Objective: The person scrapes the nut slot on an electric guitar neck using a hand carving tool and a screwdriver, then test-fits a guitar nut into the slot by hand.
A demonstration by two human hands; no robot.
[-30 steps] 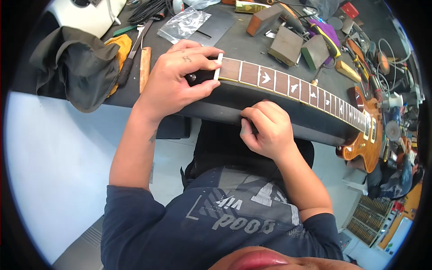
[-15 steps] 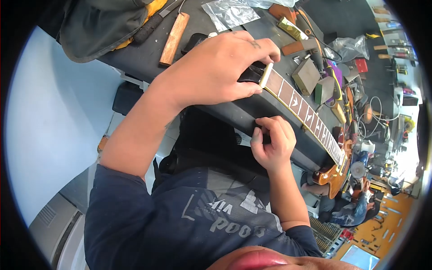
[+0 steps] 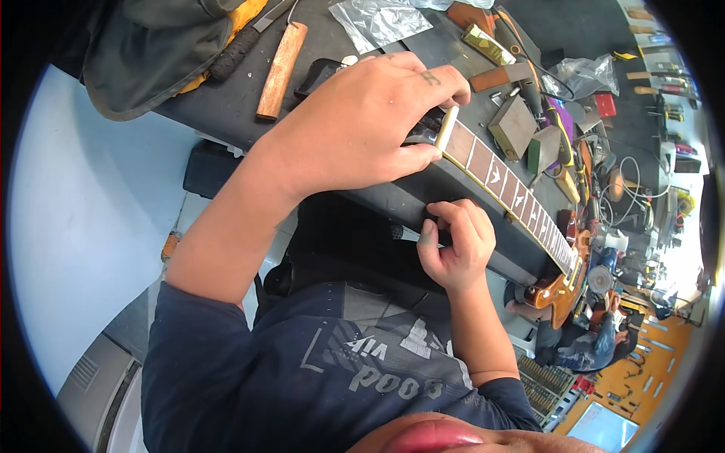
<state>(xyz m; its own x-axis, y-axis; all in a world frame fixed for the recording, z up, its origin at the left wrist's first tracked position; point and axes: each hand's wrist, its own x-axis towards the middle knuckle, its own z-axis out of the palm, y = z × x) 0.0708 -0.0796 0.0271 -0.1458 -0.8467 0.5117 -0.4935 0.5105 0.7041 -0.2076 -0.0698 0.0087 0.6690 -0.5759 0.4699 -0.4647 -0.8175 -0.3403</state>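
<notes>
A guitar neck (image 3: 495,180) with a dark inlaid fretboard runs from the centre down to the brown guitar body (image 3: 563,298) at the lower right. My left hand (image 3: 370,121) is closed over the headstock end, thumb and fingers pinching the off-white nut (image 3: 447,128) at the fretboard's end. Much of the headstock is hidden under that hand. On the near side of the neck, my right hand (image 3: 459,241) hovers with curled fingers and the thumb near the index finger; what it holds, if anything, cannot be made out.
A wooden block (image 3: 282,72), a dark-handled file (image 3: 242,49) and a dark cloth bag (image 3: 151,57) lie at the upper left. Beyond the neck are a plastic bag (image 3: 381,23), a metal block (image 3: 516,127) and several tools. Another person (image 3: 585,347) sits at the lower right.
The view has shifted slightly, so the bench items at the upper left appear a little further left. Both hands keep nearly the same pose.
</notes>
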